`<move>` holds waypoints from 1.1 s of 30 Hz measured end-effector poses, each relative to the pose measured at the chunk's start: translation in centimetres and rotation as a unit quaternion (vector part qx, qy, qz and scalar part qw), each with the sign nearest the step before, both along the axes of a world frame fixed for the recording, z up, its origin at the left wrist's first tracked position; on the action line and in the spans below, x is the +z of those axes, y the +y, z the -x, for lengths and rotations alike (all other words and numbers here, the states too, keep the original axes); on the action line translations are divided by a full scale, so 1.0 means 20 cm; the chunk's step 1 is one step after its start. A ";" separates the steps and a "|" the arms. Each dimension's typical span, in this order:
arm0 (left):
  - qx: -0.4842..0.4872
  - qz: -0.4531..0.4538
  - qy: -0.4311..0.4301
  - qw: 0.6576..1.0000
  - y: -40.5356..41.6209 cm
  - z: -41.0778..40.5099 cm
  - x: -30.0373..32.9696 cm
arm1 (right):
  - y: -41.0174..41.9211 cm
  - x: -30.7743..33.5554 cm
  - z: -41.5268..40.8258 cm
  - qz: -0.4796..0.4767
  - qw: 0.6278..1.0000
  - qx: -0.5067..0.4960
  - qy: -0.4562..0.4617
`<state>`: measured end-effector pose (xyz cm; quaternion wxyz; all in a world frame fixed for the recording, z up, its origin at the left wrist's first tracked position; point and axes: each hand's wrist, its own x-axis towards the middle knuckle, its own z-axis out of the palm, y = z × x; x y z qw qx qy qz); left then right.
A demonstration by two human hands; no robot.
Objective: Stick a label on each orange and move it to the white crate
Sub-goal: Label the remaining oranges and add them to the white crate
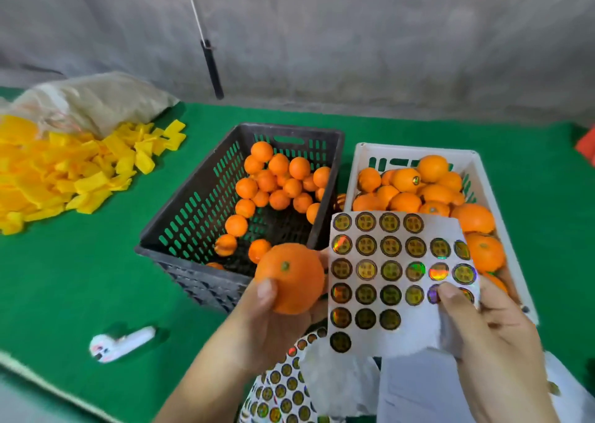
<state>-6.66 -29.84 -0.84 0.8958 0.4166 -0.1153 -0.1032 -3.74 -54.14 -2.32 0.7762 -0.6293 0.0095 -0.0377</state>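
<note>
Now labelling step; our left hand grips unlabelled orange near black crate; right hand pinches sticker sheet, thumb on label; next we peel, press onto orange, move it to white crate.

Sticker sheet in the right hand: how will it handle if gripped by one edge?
Likely floppy: the sticker sheet curls where the right hand pinches its lower right corner. Probably very light, since that one corner pinch carries it. Its glossy backing may slip, so a one-edge grip would likely let it droop.
</note>
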 end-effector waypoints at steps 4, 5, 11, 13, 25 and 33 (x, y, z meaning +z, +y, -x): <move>0.008 0.003 -0.029 1.000 0.03 0.08 0.03 | -0.01 0.00 0.07 -0.017 1.000 0.007 0.020; 0.012 -0.007 -0.020 1.000 0.03 0.10 0.03 | -0.01 0.01 0.09 -0.002 1.000 0.008 0.024; 0.246 -0.323 0.015 0.914 -0.10 0.24 0.11 | 0.02 0.01 0.16 0.072 0.997 0.005 0.020; 0.253 -0.361 -0.003 0.897 -0.11 0.27 0.12 | 0.04 0.00 0.21 0.248 0.962 -0.071 -0.091; 0.108 -0.421 -0.163 0.886 -0.08 0.35 0.23 | 0.00 0.26 0.21 0.457 0.795 0.121 -0.380; 0.066 -0.507 -0.186 0.839 -0.09 0.36 0.25 | -0.04 0.39 0.14 0.452 0.790 0.217 -0.352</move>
